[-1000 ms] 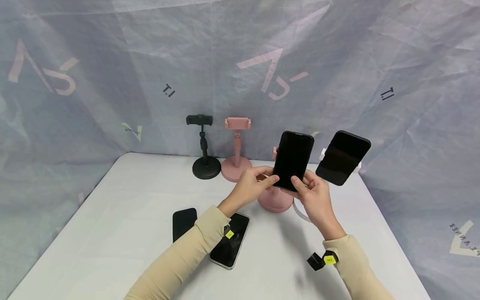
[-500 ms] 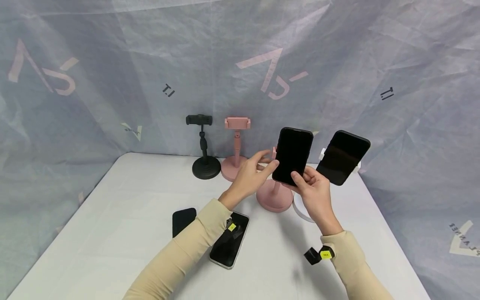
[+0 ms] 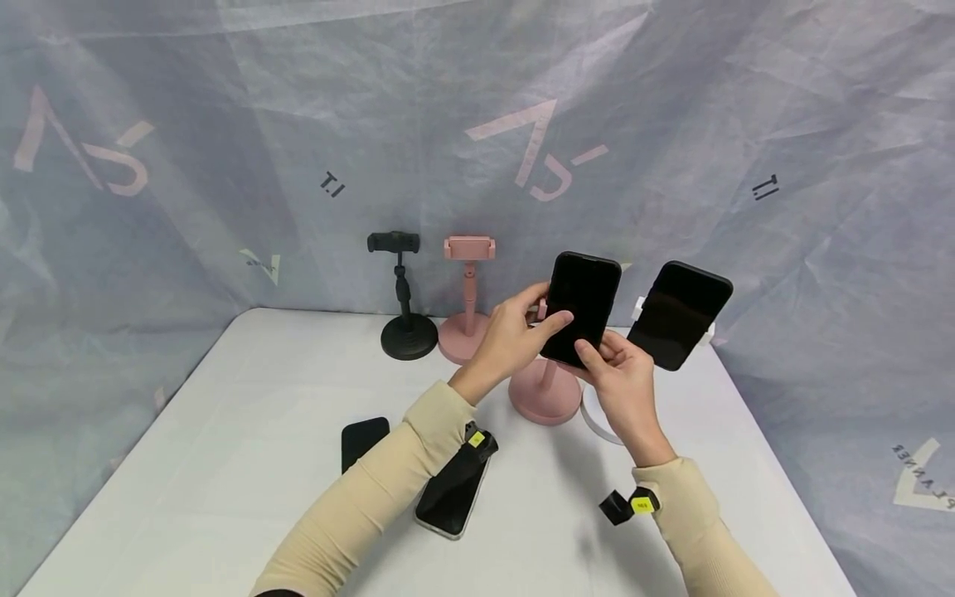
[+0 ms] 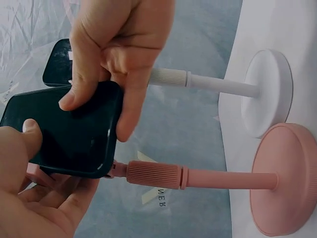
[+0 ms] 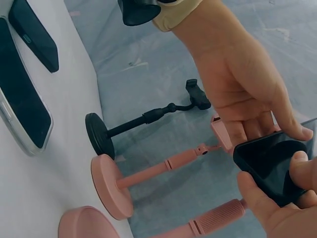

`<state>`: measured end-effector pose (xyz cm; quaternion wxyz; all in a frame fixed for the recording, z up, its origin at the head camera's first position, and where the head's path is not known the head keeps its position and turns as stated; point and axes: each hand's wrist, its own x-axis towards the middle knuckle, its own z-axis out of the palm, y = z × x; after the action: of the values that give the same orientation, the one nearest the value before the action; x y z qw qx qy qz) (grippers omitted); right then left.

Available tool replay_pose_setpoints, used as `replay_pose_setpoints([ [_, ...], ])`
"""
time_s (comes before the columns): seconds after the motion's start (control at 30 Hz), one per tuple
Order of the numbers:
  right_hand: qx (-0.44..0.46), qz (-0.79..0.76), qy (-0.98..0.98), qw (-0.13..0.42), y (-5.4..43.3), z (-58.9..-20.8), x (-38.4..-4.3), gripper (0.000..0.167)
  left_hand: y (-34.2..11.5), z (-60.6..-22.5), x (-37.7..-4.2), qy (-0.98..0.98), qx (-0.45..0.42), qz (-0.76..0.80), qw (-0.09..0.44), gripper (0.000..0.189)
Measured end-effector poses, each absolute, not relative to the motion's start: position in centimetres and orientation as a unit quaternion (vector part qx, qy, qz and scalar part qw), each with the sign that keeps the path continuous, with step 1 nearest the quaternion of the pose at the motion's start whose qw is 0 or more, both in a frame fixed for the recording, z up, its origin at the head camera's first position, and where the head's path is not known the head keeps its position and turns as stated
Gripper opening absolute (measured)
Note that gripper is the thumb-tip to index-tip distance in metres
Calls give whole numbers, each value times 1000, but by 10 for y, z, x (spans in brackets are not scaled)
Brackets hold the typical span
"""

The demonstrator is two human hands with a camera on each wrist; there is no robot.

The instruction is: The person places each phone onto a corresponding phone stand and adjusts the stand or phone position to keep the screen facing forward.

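Both hands hold a black smartphone (image 3: 585,290) up in front of a pink phone stand (image 3: 545,394), whose clamp is mostly hidden behind the phone. My left hand (image 3: 515,332) grips the phone's left edge, its thumb lying on the screen and its fingers reaching behind near the clamp. At the lower right corner my right hand (image 3: 625,390) pinches the phone, thumb on the glass. In the left wrist view the stand's pole (image 4: 228,179) rises toward the phone's back. The right wrist view shows the phone's bottom end (image 5: 270,166) between both hands.
A white stand (image 4: 267,94) carries another black phone (image 3: 681,315) at the right. Farther back stand a black phone stand (image 3: 409,336) and a second pink one (image 3: 468,249). Two phones, one dark (image 3: 364,439) and one silver-edged (image 3: 450,502), lie on the white table under the left forearm.
The left hand slid up from the phone's lower left corner, loosened midway, and now grips its left side with the thumb farther over the screen. The phone rose slightly; the right hand kept its hold.
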<state>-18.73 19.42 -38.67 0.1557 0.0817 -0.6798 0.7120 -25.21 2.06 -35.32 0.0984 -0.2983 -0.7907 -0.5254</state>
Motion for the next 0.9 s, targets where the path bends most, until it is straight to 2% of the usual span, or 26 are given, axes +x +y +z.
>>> replay_pose_setpoints([
  [0.3,72,695,-697,162,194,-384,-189,36,22,-347,-252,-796,-295,-515,115,41],
  [0.5,69,677,-714,162,194,-382,-188,36,22,-343,-250,-796,-288,-522,103,47],
  [0.67,89,653,-734,164,197,-382,-188,35,23,-341,-248,-796,-271,-533,96,39],
  [0.77,104,604,-769,184,201,-383,-187,34,24,-342,-247,-798,-262,-535,94,38],
  [0.9,111,499,-825,242,207,-383,-184,28,26,-342,-246,-800,-258,-534,90,38],
])
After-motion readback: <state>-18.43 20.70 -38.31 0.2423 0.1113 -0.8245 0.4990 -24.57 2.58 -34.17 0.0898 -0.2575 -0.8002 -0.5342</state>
